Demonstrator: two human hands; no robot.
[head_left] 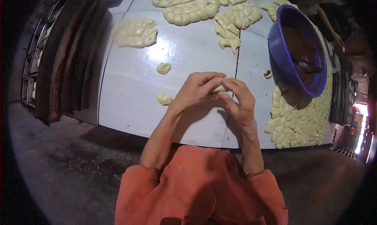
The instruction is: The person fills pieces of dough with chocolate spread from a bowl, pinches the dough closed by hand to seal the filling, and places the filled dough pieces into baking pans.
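Both my hands meet over the white tabletop, near its front edge. My left hand and my right hand are closed round one small pale piece of dough, which is mostly covered by the fingers. To the left of my left hand lie two small dough pieces, one farther back and one nearer the front edge. A small piece with a brown centre sits to the right of my right hand, beside a blue basin that contains brown filling.
Flattened dough lies at the back, with another piece at the back left. A wide sheet of dough portions covers the right side. Dark stacked trays stand left. A person's arm shows at far right.
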